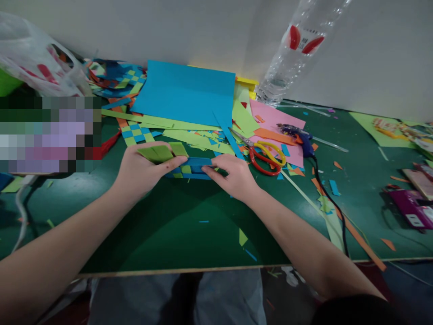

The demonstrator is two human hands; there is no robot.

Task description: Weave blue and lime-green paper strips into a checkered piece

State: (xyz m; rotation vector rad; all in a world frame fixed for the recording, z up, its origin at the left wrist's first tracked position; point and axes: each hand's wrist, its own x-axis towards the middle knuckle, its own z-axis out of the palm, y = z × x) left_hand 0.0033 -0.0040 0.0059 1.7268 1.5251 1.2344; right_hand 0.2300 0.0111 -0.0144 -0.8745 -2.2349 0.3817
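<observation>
On the tabletop (169,225), pinched green strips (160,152) in the left hand (142,170) and a blue strip (199,161) of the woven piece (187,171) in the right hand (235,178), seemingly mid-tuck; called for a steady hold.

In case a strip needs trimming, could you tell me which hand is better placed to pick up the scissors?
Probably the right hand: the scissors lie just beside it, while the left hand sits farther away, holding green strips on the woven paper.

Pixelated patch (50,135) at left unreadable, bottle (294,49) top cut off, woven strips (191,169) partly under fingers (216,171)
</observation>
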